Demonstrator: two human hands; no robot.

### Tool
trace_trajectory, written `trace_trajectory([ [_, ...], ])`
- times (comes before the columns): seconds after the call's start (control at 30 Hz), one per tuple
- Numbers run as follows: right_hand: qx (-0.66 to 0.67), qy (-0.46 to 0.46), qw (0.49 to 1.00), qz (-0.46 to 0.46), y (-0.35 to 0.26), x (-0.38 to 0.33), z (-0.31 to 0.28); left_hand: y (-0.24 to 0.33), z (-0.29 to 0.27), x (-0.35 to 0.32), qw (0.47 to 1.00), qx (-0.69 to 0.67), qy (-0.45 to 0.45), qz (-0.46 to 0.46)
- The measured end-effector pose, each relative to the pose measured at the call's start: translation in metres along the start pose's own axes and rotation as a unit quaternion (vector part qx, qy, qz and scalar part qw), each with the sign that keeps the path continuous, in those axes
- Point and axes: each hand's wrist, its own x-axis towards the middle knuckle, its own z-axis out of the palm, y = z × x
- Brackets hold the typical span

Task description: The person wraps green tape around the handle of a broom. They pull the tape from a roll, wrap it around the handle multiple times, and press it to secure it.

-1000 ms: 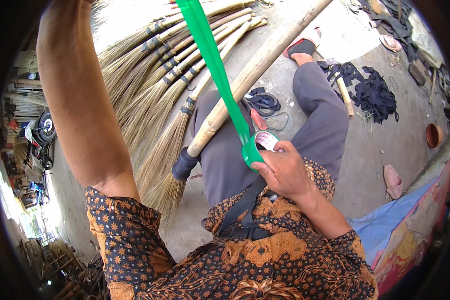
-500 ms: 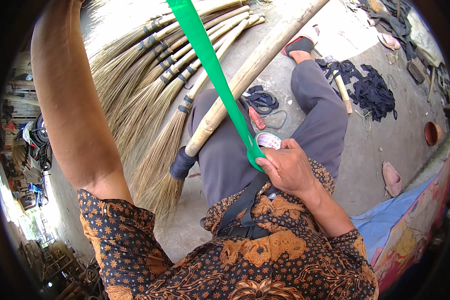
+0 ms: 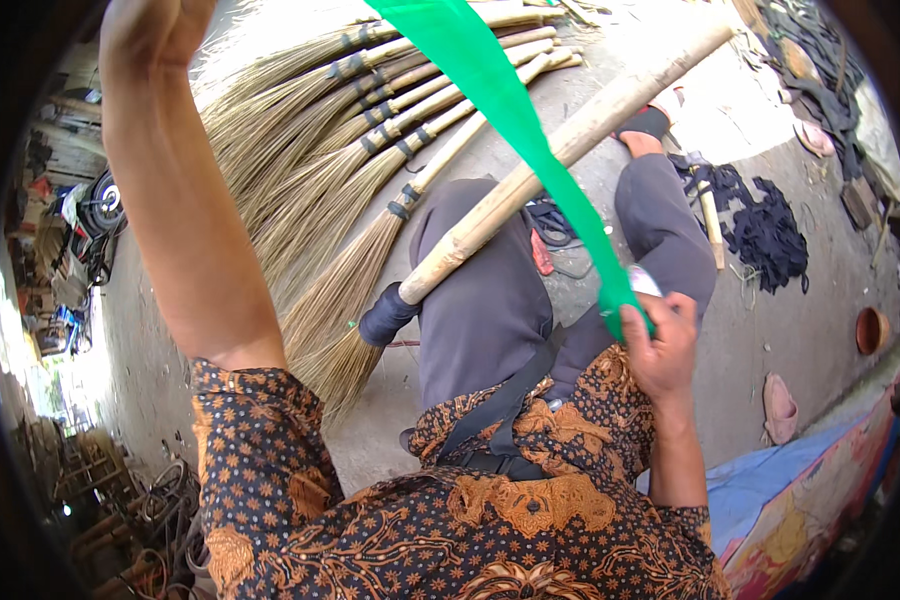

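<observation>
My right hand grips a roll of green tape, its white core showing above the fingers. From the roll a long, slightly twisted strip of green tape runs up and leftward out of the top edge. Raised high at the upper left is my left hand; its fingers lie outside the picture, so what they hold is hidden. A broom with a thick wooden handle slants over my left thigh, touched by neither hand. Black wrapping binds its bristles at the handle's lower end.
Several finished-looking brooms lie fanned out at the upper left. Dark cloth strips and a short pale stick lie on the floor to the right. Beyond are a brown bowl and a pink shoe.
My right hand has moved right with the tape roll, away from my left hand. The strip has grown longer and now looks wider and more twisted. The broom still rests across my thigh.
</observation>
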Motion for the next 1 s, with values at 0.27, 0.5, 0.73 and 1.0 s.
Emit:
trace_trajectory([
  [0.27, -0.22, 0.019, 0.975, -0.039, 0.049, -0.049, -0.109, -0.06, -0.009, -0.251, 0.949, -0.045, 0.222, -0.218],
  [0.5, -0.306, 0.041, 0.95, -0.039, 0.071, -0.085, -0.148, -0.075, 0.051, -0.321, 0.906, -0.045, 0.265, -0.326],
  [0.73, -0.333, 0.047, 0.941, 0.05, 0.101, -0.138, -0.171, -0.095, 0.084, -0.323, 0.896, -0.009, 0.206, -0.393],
  [1.0, -0.339, 0.034, 0.933, 0.119, 0.122, -0.17, -0.173, -0.111, 0.098, -0.32, 0.894, 0.056, 0.182, -0.406],
])
